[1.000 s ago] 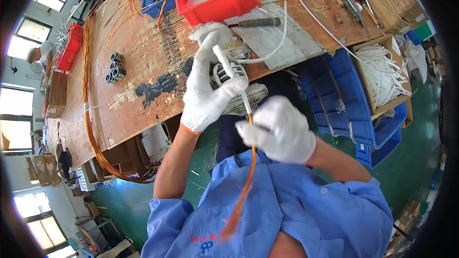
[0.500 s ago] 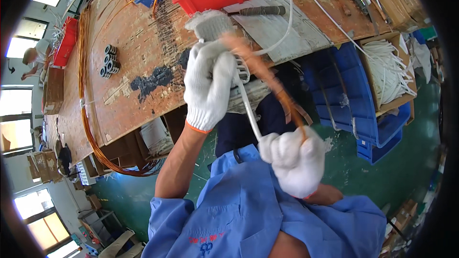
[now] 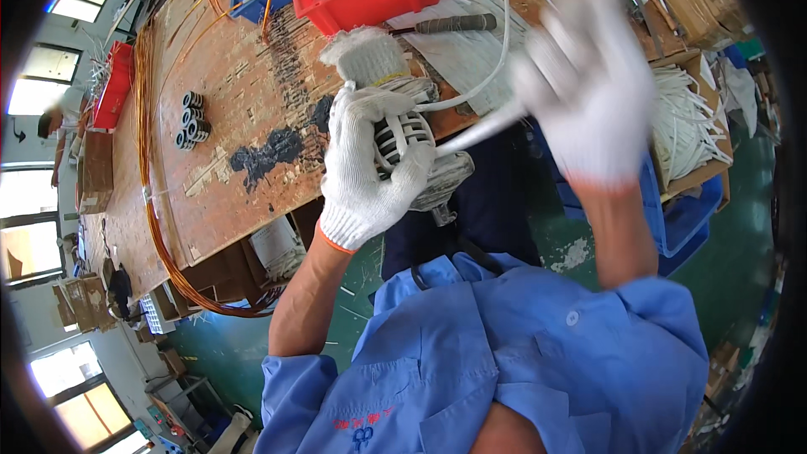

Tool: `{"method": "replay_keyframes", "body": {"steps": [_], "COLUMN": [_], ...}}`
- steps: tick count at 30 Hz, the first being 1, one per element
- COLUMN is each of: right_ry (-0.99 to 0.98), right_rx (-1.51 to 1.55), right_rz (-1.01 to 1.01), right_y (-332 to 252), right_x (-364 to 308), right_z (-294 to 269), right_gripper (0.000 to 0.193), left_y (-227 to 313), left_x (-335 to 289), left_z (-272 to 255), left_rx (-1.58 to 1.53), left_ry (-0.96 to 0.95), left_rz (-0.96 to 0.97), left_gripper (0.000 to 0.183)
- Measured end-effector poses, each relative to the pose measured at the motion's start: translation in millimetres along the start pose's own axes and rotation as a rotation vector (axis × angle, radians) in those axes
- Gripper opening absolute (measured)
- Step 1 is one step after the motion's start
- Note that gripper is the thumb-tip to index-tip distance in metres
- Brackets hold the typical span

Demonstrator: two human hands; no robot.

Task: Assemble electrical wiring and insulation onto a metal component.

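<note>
My left hand (image 3: 366,168), in a white knit glove with an orange cuff, is wrapped around a slotted metal ring like a stator core (image 3: 414,129) at the table's front edge. A white sleeve (image 3: 483,128) stretches from the ring to my right hand (image 3: 588,88). That hand, gloved too and smeared by motion, is raised at the right with its fingers closed round the sleeve's end. A thinner white tube (image 3: 471,94) curves from the ring toward the back. Below the ring shows a pale wrapped support (image 3: 450,178); behind it lies a fuzzy whitish pad (image 3: 366,55).
On the worn wooden table (image 3: 244,76) are a red bin (image 3: 349,8), a dark-handled tool (image 3: 454,23) and several small rings (image 3: 192,122). A copper wire bundle (image 3: 147,151) hangs over the left edge. A carton of white tubes (image 3: 677,118) stands right. Another person (image 3: 55,130) is far left.
My right hand has swung up and away to the right from near my body, drawing the white sleeve sideways. The blurred copper strands no longer cross between my hands. My left hand has shifted slightly.
</note>
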State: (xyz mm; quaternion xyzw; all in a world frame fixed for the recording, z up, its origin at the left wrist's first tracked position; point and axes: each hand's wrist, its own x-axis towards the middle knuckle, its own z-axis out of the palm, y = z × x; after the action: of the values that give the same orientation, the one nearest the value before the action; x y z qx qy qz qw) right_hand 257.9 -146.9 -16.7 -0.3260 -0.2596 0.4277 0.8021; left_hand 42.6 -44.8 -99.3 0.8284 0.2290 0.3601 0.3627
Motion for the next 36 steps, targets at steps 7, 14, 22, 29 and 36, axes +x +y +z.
{"method": "replay_keyframes", "body": {"steps": [7,14,22,29,36], "right_ry": [-0.027,-0.765,-0.646,-0.282,-0.171], "right_rx": [-0.127,-1.411,-1.631,-1.167,0.135], "right_rz": [0.370,-0.027,-0.342,-0.322,0.292], "right_y": [105,58,14,42,42], "right_x": [106,62,-16,8,-2], "right_z": [34,-75,-8,-22,18], "right_gripper": [0.041,0.055,0.025,0.033,0.039], "left_y": [4,4,9,9,-7], "left_x": [1,2,7,6,0], "left_z": [8,13,7,2,4], "left_rx": [0.185,0.204,0.268,0.166,-0.038], "left_ry": [0.031,0.129,0.072,-0.007,0.110], "left_rz": [0.099,0.183,0.101,0.104,-0.038], "left_gripper": [0.067,0.069,0.060,0.055,0.026]}}
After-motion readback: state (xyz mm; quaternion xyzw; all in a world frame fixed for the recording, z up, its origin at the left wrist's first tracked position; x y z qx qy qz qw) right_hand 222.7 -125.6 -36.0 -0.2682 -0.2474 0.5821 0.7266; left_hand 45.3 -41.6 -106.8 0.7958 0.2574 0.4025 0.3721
